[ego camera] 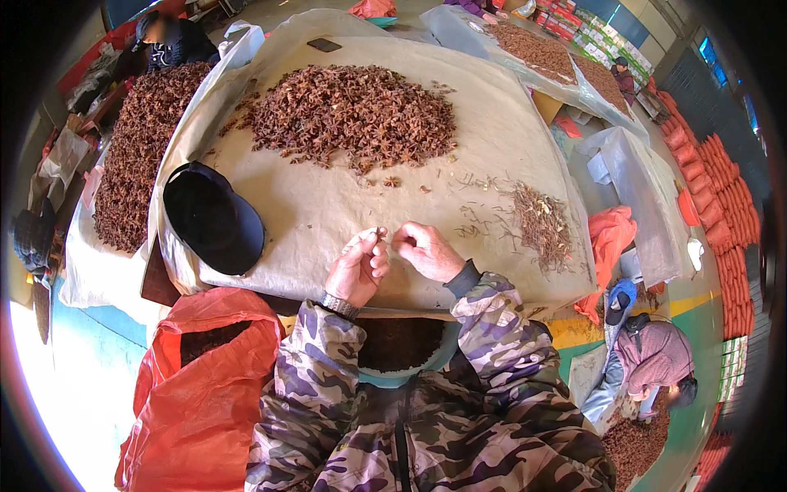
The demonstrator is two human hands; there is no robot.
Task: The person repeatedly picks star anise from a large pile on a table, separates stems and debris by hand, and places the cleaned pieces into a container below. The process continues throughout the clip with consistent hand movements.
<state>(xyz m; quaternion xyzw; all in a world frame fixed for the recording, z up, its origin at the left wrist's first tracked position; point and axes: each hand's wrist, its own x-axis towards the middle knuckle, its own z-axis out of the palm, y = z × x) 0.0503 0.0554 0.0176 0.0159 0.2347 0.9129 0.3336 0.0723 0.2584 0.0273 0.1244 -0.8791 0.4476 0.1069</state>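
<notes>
Above the near edge of the cloth-covered table, my left hand point(359, 265) pinches a small brown star anise piece point(380, 232) between thumb and fingers. Close on its right is my right hand point(428, 251), its fingers curled in; whether they grip anything is too small to tell. Beyond both hands lies a large heap of star anise point(353, 117), with one loose star point(391, 181) at its front. A pile of thin stems point(541, 224) sits at the table's right side. Below my wrists, a light blue basin point(387, 378) holds dark brown contents.
A dark cap point(212, 218) rests upside down on the table's left. An open orange woven sack point(197, 393) stands at my left. A phone point(324, 45) lies at the far edge. One person point(655, 357) bends over at right; another point(175, 46) works at far left.
</notes>
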